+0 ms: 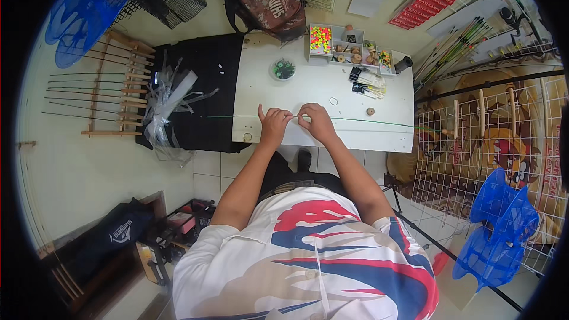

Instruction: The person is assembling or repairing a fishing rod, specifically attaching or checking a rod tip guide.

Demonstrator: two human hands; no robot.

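Rod: the thin green rod (355,121) lies across the white table (308,92), passing under our hands.
Left hand (274,123): we pinch the rod.
Right hand (316,121): we pinch beside it; keep both grips close and steady.

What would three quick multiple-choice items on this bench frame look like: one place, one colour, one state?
1. Where does the round dish sit?
A. on the white table, behind the hands
B. on the floor
C. on the black cloth

2. What colour is the thin rod across the table?
A. red
B. green
C. white

3. How are the two hands placed?
A. both off the table
B. one raised overhead
C. both pinching the rod, close together

Answers: 1 A, the dish rests on the tabletop beyond the hands. 2 B, the rod reads green. 3 C, left hand and right hand meet on it at the near edge.
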